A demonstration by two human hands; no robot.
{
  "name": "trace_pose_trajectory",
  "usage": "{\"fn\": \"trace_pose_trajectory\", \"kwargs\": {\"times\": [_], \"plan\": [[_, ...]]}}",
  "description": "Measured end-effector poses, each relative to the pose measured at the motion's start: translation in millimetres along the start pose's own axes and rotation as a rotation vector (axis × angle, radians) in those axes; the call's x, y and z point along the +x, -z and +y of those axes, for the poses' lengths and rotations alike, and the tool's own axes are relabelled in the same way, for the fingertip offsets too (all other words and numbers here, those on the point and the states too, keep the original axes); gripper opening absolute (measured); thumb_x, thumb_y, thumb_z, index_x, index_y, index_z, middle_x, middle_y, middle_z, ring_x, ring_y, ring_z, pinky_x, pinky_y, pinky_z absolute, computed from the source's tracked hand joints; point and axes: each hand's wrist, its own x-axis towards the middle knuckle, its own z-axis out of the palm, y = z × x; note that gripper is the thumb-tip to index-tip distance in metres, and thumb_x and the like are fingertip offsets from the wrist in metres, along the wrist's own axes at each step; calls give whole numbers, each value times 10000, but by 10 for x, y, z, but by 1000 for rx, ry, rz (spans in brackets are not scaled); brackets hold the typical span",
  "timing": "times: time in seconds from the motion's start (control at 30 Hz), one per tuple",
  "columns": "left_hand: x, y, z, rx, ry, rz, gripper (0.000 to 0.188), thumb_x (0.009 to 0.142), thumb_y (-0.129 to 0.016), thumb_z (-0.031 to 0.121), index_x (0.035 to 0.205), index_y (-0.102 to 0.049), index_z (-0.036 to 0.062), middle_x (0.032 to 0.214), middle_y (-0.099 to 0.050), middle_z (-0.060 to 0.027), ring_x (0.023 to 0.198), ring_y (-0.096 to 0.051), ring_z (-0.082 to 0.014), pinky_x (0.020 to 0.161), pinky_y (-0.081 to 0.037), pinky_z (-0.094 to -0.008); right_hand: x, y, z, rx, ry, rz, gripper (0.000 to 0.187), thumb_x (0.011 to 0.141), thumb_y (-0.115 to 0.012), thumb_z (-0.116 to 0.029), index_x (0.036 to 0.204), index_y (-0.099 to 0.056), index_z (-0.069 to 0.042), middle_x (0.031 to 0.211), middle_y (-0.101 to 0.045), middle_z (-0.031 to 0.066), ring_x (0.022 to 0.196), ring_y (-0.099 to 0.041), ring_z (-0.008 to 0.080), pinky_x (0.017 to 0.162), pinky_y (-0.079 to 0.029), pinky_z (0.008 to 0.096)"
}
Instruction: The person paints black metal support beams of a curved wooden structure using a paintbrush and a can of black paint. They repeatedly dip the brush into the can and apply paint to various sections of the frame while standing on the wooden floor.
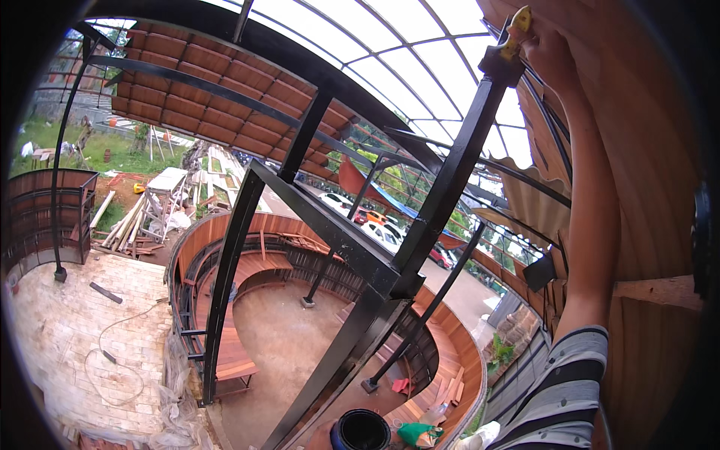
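Note:
My right hand [553, 60] is raised high at the upper right, its arm stretched up in a grey and black striped sleeve. Its fingers are closed on a yellow-handled paintbrush [517, 34], smudged with black. The brush meets the top end of a black steel post [465, 161]; its bristles are hard to make out. This post rises from a joint with other black beams [330, 217]. A dark, open paint bucket [361, 431] stands below at the lower edge. My left hand does not show.
Beside the bucket lies a green bag [420, 433], with a white object [487, 433] nearby. Far below, a round seating area has curved wooden benches [240, 352]. Corrugated roofing [652, 187] is close on the right. A paved floor [90, 337] and a timber pile [139, 217] lie left.

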Motion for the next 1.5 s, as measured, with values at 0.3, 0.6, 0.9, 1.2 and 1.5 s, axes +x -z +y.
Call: {"fn": "trace_pose_trajectory", "kwargs": {"times": [0.3, 0.6, 0.9, 1.2, 1.5], "plan": [[-38, -30, 65, 63, 142, -66, 1005, 707, -871, 312, 1554, -400, 47, 1370, -557, -292, 1268, -548, -501, 1076, -454, -527, -730, 114, -655, -30, 49, 100, 265, 1054, -652, -379, 1248, -689, -203, 1014, -785, 55, 831, -765, 309, 680, -582, 398], [-66, -72, -86, 208, 158, -42, 1063, 635, -1007, 384, 1463, -441, 36, 1359, -595, -196, 1295, -605, -354, 1106, -481, -446, -2564, 653, -2494, 477, 42, -39, 308, 861, -810, -93, 1136, -671, -106, 1003, -766, 106, 832, -780, 296, 703, -613, 377], [-146, -123, -188, 241, 159, -59, 1101, 666, -983, 432, 1499, -386, 29, 1346, -593, -246, 1262, -607, -411, 1079, -486, -491, -2981, 515, -1941, 832, -566, 161, 324, 1110, -591, -250, 1257, -676, 26, 933, -696, 70, 763, -604, 82, 676, -498, 243], [-123, -184, -211, 251, 290, -42, 1099, 664, -1001, 325, 1520, -387, 12, 1403, -563, -187, 1340, -575, -344, 1139, -456, -443, -3883, 442, -2749, 861, -493, 198, 395, 1090, -617, -351, 1287, -572, -11, 1167, -715, 263, 747, -697, 189, 690, -577, 291], [-312, -355, -387, 340, 394, -77, 1149, 614, -1011, 306, 1497, -346, -5, 1397, -560, -207, 1300, -585, -363, 1123, -454, -460, -5455, 1132, -3763, 1121, -1668, 361, 408, 1121, -553, -371, 1308, -545, -9, 877, -628, 92, 677, -572, 125, 545, -467, 251]]}}
